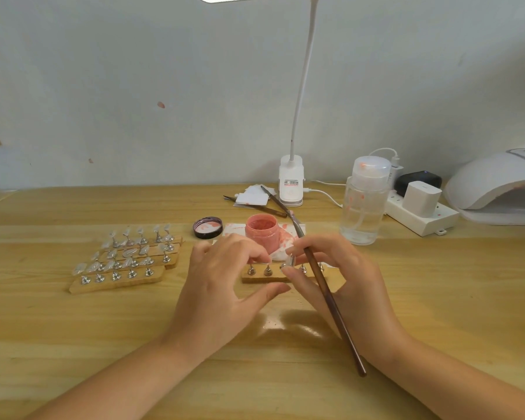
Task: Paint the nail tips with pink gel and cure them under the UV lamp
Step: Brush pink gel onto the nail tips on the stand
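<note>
Wooden worktop (73,344), head view. Landmark: open pink gel jar (261,233), standing on a stained white tissue (281,237).

Just in front of jar: small wooden holder strip (264,278) with metal stands. Left hand (225,286) at strip's left part, fingers curled, fingertips down on the top of a stand; whether pinching or only touching, cannot tell. Right hand (343,283) at strip's right part, thumb and forefinger pinching a clear nail tip (288,262) on its stand. Same hand grasping a long brown brush (325,289), shaft between the fingers, bristle end pointing up toward jar, handle end trailing toward the wrist.

Left of jar: black lid (207,227), inside up, smeared pink. Farther left: four wooden strips (125,265) side by side, carrying clear nail tips on stands.

Behind jar: tweezers (255,206), white paper scraps (252,197), clip lamp base (291,184) with gooseneck rising.

Right of jar: clear pump bottle (362,201); beyond it white power strip (422,215) with plugs; far right, white UV lamp (497,186), well apart from the hands.
</note>
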